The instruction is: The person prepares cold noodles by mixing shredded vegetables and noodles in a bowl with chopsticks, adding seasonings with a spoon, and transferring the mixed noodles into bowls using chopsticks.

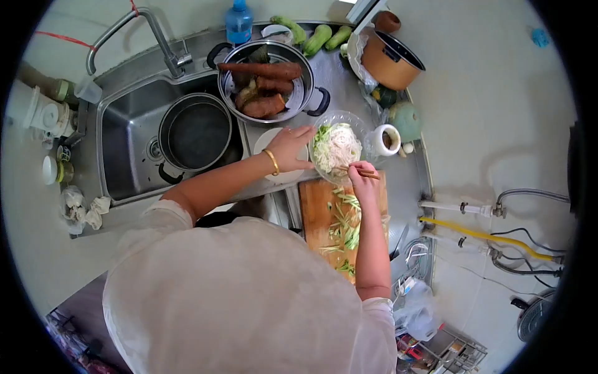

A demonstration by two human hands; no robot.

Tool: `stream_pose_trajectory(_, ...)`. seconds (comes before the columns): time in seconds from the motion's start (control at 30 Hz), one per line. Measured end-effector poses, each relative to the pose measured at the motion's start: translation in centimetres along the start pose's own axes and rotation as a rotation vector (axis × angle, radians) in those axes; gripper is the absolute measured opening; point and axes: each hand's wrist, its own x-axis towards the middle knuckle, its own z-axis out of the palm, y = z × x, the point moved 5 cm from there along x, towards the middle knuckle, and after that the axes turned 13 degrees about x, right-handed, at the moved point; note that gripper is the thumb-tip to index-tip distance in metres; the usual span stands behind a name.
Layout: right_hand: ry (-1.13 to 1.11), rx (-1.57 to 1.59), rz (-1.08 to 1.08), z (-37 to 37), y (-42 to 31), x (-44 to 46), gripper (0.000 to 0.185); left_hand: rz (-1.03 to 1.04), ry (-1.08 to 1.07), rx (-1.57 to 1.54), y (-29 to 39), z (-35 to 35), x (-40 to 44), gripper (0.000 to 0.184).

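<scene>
My left hand point(291, 149), with a gold bangle at the wrist, is spread at the left edge of a clear glass bowl point(351, 118); its fingertips and thumb appear to touch the rim. White noodles point(339, 146) and shredded green vegetable point(322, 144) fill the bowl. My right hand point(364, 176) is closed around brown chopsticks point(369, 174), whose tips reach into the noodles. Beneath my left hand lies a round white dish point(266, 140), partly covered. Green vegetable strips point(342, 224) are scattered over a wooden cutting board point(313, 206) below the bowl, partly behind my right forearm.
A steamer pot point(224, 93) with orange-brown roots stands beside the sink point(118, 143), which holds a dark pot point(196, 134). A white cup point(385, 141) is right of the bowl. Green squashes point(317, 38) and an orange pot point(389, 62) sit behind. A knife point(400, 242) lies beside the board.
</scene>
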Motion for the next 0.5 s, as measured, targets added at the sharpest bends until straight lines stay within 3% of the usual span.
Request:
stream_pose_trajectory(0.03,-0.032,0.083,0.124,-0.1,1.6,0.7,0.013,-0.008,-0.143,0.039,0.2,0.3,0.8,0.094)
stream_pose_trajectory(0.13,0.143,0.606,0.409,-4.8,0.7,0.6,0.014,0.007,-0.260,0.183,0.4,1.7,2.5,0.098)
stream_pose_trajectory(0.23,0.293,0.602,0.450,-8.6,1.0,-0.3,0.018,-0.046,-0.379,0.217,0.3,3.1,3.6,0.104)
stream_pose_trajectory(0.37,0.431,0.791,0.509,-4.2,9.8,-2.3,0.023,-0.028,-0.404,0.246,0.1,5.0,4.5,0.106)
stream_pose_trajectory(0.5,0.575,1.111,0.574,-2.2,11.4,-3.8,0.025,-0.014,-0.380,0.297,-0.1,5.4,4.5,0.107)
